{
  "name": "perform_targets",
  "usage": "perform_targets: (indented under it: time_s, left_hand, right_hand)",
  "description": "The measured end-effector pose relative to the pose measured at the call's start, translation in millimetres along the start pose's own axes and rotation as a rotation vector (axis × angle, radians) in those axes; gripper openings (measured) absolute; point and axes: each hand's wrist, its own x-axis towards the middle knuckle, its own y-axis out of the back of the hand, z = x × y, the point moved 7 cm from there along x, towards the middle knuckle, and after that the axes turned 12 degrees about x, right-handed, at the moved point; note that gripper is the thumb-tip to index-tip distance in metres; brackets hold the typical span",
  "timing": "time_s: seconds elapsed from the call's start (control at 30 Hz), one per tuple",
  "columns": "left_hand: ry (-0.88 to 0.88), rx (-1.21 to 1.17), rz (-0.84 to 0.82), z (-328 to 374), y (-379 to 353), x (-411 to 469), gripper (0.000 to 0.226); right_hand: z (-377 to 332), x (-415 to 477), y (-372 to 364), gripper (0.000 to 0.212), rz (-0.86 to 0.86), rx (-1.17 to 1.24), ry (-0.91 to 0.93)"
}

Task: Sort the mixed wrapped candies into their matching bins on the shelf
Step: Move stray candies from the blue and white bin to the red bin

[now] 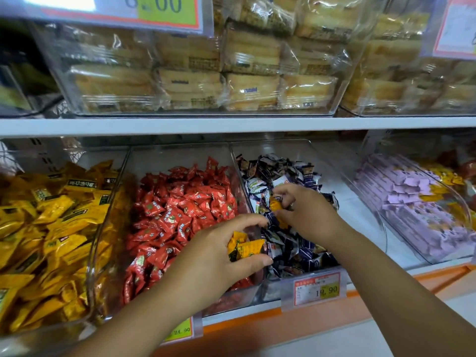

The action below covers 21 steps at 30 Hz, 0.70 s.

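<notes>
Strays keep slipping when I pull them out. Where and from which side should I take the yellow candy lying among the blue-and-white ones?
Probably pinch the yellow candy by its exposed top, from above. The blue-and-white candies bury its lower part, and the clear bin walls it in at the sides. The right grip pinches it that way.
</notes>
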Motion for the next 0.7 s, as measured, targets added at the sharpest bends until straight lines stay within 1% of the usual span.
perform_targets:
  time_s: [0.13,0.23,0.33,0.47,0.53,0.6,0.67,0.7]
  left_hand:
    - [0.008,-0.025,0.058,-1,15,-9,0.053]
    - [0.012,-0.002,0.217,-5,52,-24,0.053]
    - [0.058,0.09,0.413,-17,101,-52,0.046]
    - [0.221,0.228,0.554,-54,155,-97,0.037]
    - [0.296,0.248,0.632,-82,177,-118,0.034]
    - [0.365,0.248,0.673,-106,193,-137,0.038]
    - [0.418,0.241,0.691,-122,203,-151,0.031]
    - [0.434,0.248,0.699,-128,206,-157,0.026]
  right_hand:
    - [-18,-3,21,0.028,0.089,0.173,0.057]
    - [-47,-16,25,0.027,0.087,0.32,0.166]
    - [-90,-30,8,0.029,0.045,0.35,0.289]
    - [-139,-38,-24,0.031,0.026,0.321,0.423]
    - [-153,-31,-36,0.029,0.044,0.299,0.412]
    - [-161,-21,-46,0.022,0.064,0.287,0.373]
    - [-169,-13,-52,0.01,0.061,0.352,0.335]
    - [-174,-13,-55,0.008,0.044,0.405,0.329]
